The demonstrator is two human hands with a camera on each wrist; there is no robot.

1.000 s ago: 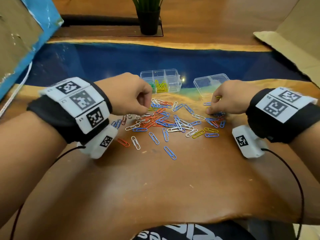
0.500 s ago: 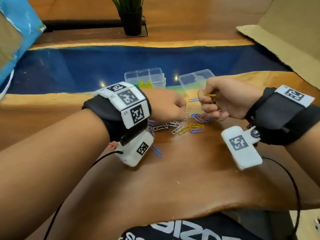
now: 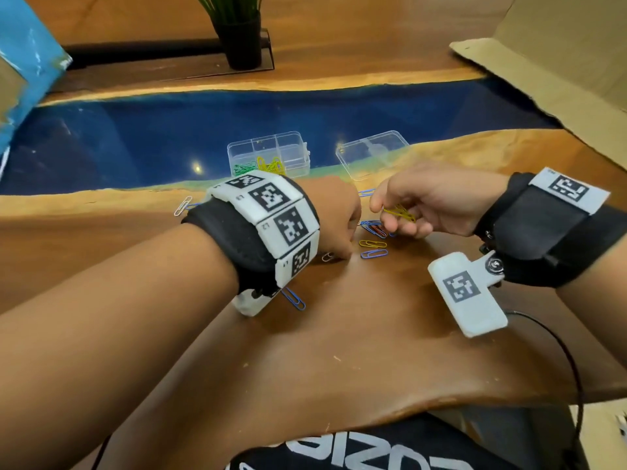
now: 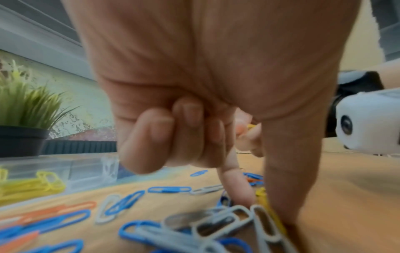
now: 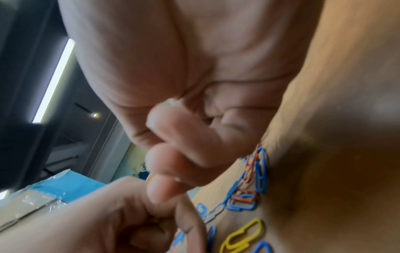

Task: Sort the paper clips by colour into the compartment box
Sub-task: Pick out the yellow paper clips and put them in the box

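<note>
The clear compartment box [image 3: 271, 152] stands at the back with green clips and yellow clips [image 3: 271, 164] in separate compartments. Loose blue, orange, white and yellow paper clips [image 3: 373, 249] lie on the wooden table, mostly hidden under my left wrist. My left hand [image 3: 342, 256] reaches down into the pile. In the left wrist view, three fingers of the left hand [image 4: 264, 210] are curled, and thumb and index close at a yellow paper clip [image 4: 263, 193]. My right hand [image 3: 390, 215] hovers just right of it, pinching a bunch of yellow clips [image 3: 402, 212].
The box's loose clear lid [image 3: 373, 154] lies right of the box. A potted plant [image 3: 241, 45] stands far back, cardboard [image 3: 559, 79] rises at the right and a blue panel [image 3: 30, 62] at the left. A stray white clip [image 3: 183, 205] lies left.
My left hand has crossed the pile to the right, close to my right hand. The right hand has lifted off the table with yellow clips in its fingers.
</note>
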